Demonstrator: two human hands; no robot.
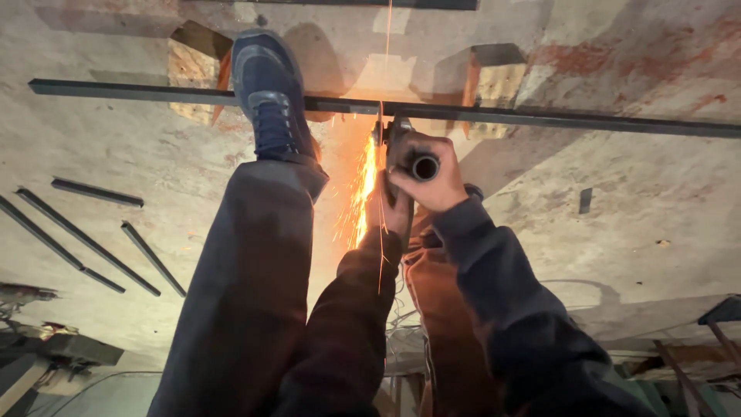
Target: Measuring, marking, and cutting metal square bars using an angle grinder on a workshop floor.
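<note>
Sleeves: dark, nearest, crowding the lower frame.
Right hand: fist wrapped around the angle grinder side handle.
Left hand: curled round grinder body.
Steel bar: pinned by shoe; open concrete floor both sides.

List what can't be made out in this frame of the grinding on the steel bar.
- Angle grinder, head view: body and disc mostly hidden behind the right hand, left hand and spark glare.
- Cut point on the steel bar: washed out by sparks, depth unreadable.
- Left hand: half covered by the right hand.
- Bar's right end: cut off by the frame edge.
- Block beneath the bar: partly behind the shoe.
</note>
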